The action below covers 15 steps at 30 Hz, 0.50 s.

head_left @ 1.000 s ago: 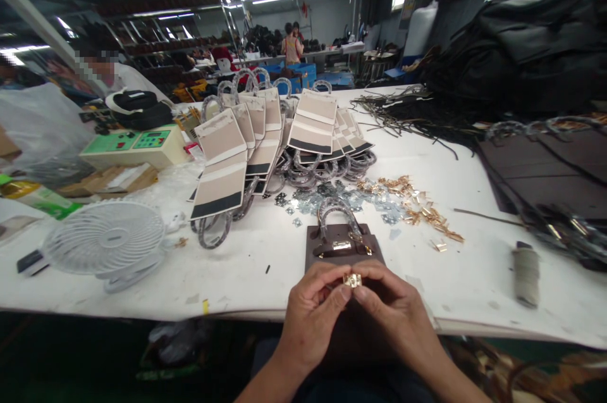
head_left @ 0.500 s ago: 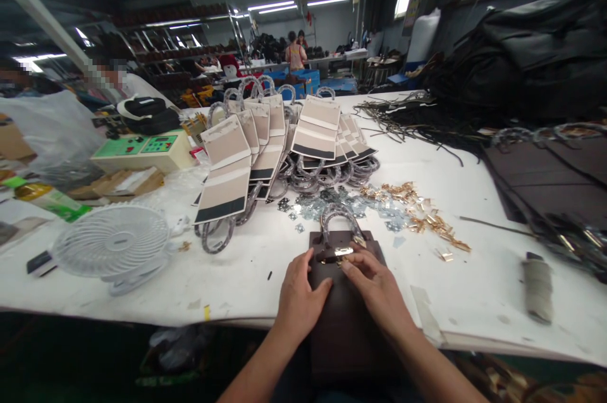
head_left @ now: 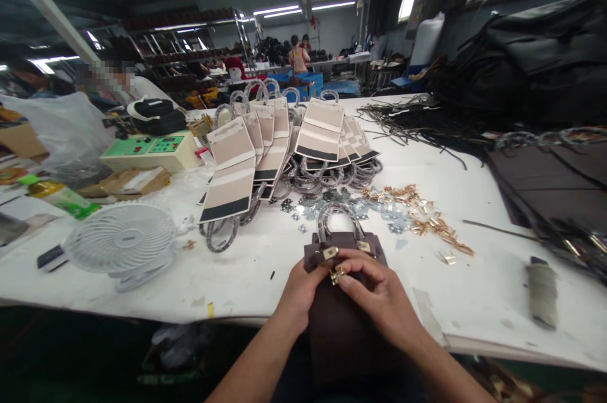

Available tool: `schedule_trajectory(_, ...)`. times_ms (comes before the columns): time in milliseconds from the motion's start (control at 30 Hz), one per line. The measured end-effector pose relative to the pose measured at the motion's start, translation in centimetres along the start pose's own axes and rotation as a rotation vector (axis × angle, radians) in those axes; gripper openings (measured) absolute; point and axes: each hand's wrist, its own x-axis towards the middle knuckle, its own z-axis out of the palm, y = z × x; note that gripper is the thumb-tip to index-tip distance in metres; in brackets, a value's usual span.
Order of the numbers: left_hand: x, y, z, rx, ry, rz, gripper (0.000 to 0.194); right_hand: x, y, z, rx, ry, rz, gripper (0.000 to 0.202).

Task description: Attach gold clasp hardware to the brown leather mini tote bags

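Observation:
A dark brown handbag panel (head_left: 341, 327) with a plastic-wrapped handle (head_left: 339, 210) lies in front of me, overhanging the table's front edge. My left hand (head_left: 298, 292) is closed on the panel's left side, its thumb reaching the strap end with a gold plate (head_left: 331, 252). My right hand (head_left: 374, 283) pinches a small gold-coloured metal clasp (head_left: 337, 276) just below that plate, close to the left thumb tip. Another gold plate (head_left: 363, 246) shows at the right of the handle base. Fingers under the strap are partly hidden.
Beige panels with wrapped handles (head_left: 232, 169) are piled ahead. Metal plates (head_left: 313, 207) and gold fittings (head_left: 436, 226) lie scattered beyond the bag. A white fan (head_left: 123, 238) stands left, a grey wrapped roll (head_left: 542, 292) right. Brown panels (head_left: 554, 169) lie far right.
My left hand has closed in, its thumb moving up to the strap. The right hand now holds the gold clasp lower, below the strap plate. The view has shifted slightly.

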Motion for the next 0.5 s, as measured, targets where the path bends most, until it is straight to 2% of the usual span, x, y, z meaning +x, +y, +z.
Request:
schedule_trajectory(100,0.1,-0.2,0.3,-0.113,0.011,-0.018,0.05,0.8,0.6,-2.8,-0.156,0.113,0.011,0.018)
schedule_trajectory(200,0.4,-0.5,0.5,-0.249,-0.068,-0.076,0.047,1.6,1.6,-5.3,-0.34,0.196,-0.041,0.022)
schedule_trajectory(267,0.7,-0.7,0.6,-0.347,-0.13,-0.138,0.046,1.9,2.1,-6.2,-0.469,0.162,-0.137,0.023)
schedule_trajectory(367,1.2,-0.9,0.5,-0.496,-0.244,-0.266,0.05,2.0,2.7,-6.6,-0.612,0.027,-0.282,0.019)
schedule_trajectory(500,1.7,-1.7,0.0,-0.615,-0.361,-0.333,0.056,2.2,3.1,-6.4,-0.678,-0.028,-0.331,0.021)
